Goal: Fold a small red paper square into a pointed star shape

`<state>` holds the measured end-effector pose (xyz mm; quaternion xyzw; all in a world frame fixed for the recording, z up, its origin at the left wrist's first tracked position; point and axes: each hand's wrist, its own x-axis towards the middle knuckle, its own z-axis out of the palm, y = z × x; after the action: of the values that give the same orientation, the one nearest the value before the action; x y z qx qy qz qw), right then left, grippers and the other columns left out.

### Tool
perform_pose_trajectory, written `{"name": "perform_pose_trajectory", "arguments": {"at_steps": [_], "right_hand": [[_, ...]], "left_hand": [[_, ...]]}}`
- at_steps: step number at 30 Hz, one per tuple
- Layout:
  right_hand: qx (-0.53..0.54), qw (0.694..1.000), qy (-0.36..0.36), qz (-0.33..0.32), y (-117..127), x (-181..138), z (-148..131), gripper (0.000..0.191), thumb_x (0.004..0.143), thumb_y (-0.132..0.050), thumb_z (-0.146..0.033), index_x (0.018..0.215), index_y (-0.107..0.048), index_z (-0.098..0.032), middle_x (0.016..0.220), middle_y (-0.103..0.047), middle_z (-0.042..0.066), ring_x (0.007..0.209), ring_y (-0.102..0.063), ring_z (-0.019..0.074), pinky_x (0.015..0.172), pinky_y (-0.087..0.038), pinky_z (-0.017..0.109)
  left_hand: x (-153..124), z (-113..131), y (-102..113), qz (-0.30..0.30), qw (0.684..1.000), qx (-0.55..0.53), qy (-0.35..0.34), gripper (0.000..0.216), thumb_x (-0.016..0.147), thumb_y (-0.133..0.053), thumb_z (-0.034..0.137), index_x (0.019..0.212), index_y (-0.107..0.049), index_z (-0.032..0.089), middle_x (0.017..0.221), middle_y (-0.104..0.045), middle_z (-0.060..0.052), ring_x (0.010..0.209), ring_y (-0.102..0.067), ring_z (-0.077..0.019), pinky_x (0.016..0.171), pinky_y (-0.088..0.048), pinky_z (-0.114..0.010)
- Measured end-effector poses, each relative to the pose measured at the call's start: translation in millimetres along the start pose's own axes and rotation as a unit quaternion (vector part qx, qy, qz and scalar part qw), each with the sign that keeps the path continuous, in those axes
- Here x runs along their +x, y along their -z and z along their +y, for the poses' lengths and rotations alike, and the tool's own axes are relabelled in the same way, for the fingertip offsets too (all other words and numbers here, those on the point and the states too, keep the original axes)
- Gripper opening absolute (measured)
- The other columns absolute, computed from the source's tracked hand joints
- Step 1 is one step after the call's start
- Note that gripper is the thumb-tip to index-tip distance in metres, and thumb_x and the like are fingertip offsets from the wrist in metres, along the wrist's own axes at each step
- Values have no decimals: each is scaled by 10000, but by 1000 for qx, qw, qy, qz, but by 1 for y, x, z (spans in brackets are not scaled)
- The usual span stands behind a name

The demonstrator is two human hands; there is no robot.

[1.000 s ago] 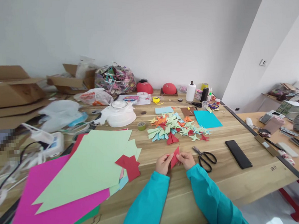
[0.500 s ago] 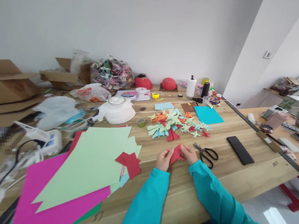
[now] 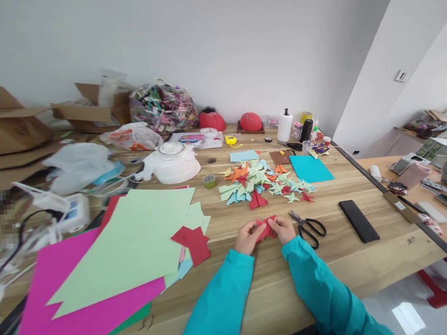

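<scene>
Between my two hands is a small red folded paper (image 3: 265, 230), held just above the wooden table. My left hand (image 3: 247, 237) pinches its left side with thumb and fingers. On the other side my right hand (image 3: 283, 228) grips the right edge, thumb on top. The fingers cover much of the paper, so its exact folded shape is hard to make out. Beyond the hands lies a heap of folded paper pieces (image 3: 260, 177) in green, orange, blue and red. A red folded piece (image 3: 257, 200) sits at the heap's near edge. Black-handled scissors (image 3: 308, 228) rest beside my right hand.
Large green sheets (image 3: 132, 240) overlap a magenta sheet (image 3: 70, 280) at left, with red paper pieces (image 3: 194, 244) on their right edge. A black phone (image 3: 359, 221) lies to the right. A blue sheet (image 3: 311, 168) and a tape roll (image 3: 209, 181) are farther back.
The red paper is turned flatter and more covered by my fingers; before, it stood up as a pointed shape. My hands have come slightly closer together. The view has shifted slightly.
</scene>
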<state>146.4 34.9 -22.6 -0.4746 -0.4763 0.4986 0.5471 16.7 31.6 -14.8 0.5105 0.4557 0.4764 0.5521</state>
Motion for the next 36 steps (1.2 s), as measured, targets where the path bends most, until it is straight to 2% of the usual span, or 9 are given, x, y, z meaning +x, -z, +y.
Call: {"name": "perform_pose_trajectory", "arguments": {"at_steps": [4, 11, 13, 16, 19, 24, 31, 33, 36], "right_hand": [[19, 1000, -12, 19, 1, 2, 2, 444, 609, -601, -531, 428, -436, -161, 339, -423, -51, 324, -342, 53, 349, -247, 207], [66, 992, -101, 38, 0, 5, 2, 496, 601, -514, -643, 496, -485, -159, 382, -512, -5, 321, -448, 91, 330, -324, 214], [63, 992, -100, 32, 1, 5, 2, 457, 596, -547, -612, 570, -517, -156, 407, -538, -4, 345, -480, 101, 340, -342, 209], [32, 997, -73, 8, 2, 3, 2, 385, 509, -695, -473, 663, -559, -147, 454, -561, -21, 367, -483, 88, 364, -358, 199], [2, 999, -46, 4, 2, 0, 0, 330, 463, -744, -384, 577, -558, -136, 436, -544, -29, 359, -450, 68, 373, -353, 196], [1, 998, -56, 23, 0, -1, -4, 341, 484, -716, -434, 501, -547, -138, 385, -532, -17, 322, -427, 68, 346, -339, 203], [24, 996, -68, 48, 0, 2, -6, 364, 443, -736, -437, 484, -521, -146, 371, -532, -16, 311, -451, 82, 346, -361, 212], [23, 996, -68, 48, 0, 2, -5, 368, 460, -726, -450, 485, -522, -144, 366, -530, -18, 308, -447, 77, 346, -358, 207], [13, 998, -56, 39, 1, 1, -6, 366, 489, -712, -458, 485, -522, -145, 369, -530, -23, 307, -433, 66, 338, -342, 196]], "left_hand": [[0, 0, -2, -20, 998, -47, 29, 372, 508, -714, 416, 697, -572, 128, 521, -589, 6, 483, -545, -132, 498, -443, -253], [4, -4, 0, 5, 996, -73, 48, 394, 573, -658, 473, 743, -599, 121, 505, -589, 1, 453, -528, -120, 475, -437, -241], [4, -3, 1, 0, 996, -77, 49, 394, 576, -650, 485, 730, -593, 127, 511, -582, 5, 441, -515, -114, 464, -423, -235], [2, -2, 1, -36, 997, -57, 36, 375, 594, -631, 488, 690, -592, 128, 521, -572, 6, 442, -487, -103, 450, -391, -221], [2, -2, 1, -52, 999, -18, 2, 341, 599, -629, 464, 640, -604, 127, 540, -577, -4, 489, -487, -109, 475, -387, -219], [2, -3, -1, -39, 999, -20, 7, 323, 608, -617, 452, 610, -590, 130, 510, -558, 5, 466, -472, -105, 462, -378, -218], [0, 1, -1, -13, 999, -29, 13, 313, 597, -631, 444, 588, -580, 135, 476, -558, 11, 423, -475, -102, 447, -389, -223], [2, -3, 0, 9, 999, -29, 12, 301, 587, -645, 431, 603, -596, 134, 491, -573, 8, 438, -493, -106, 461, -399, -224], [6, -12, 1, 74, 996, -44, -5, 283, 558, -684, 389, 664, -627, 133, 599, -631, -15, 553, -561, -128, 554, -441, -234]]}}
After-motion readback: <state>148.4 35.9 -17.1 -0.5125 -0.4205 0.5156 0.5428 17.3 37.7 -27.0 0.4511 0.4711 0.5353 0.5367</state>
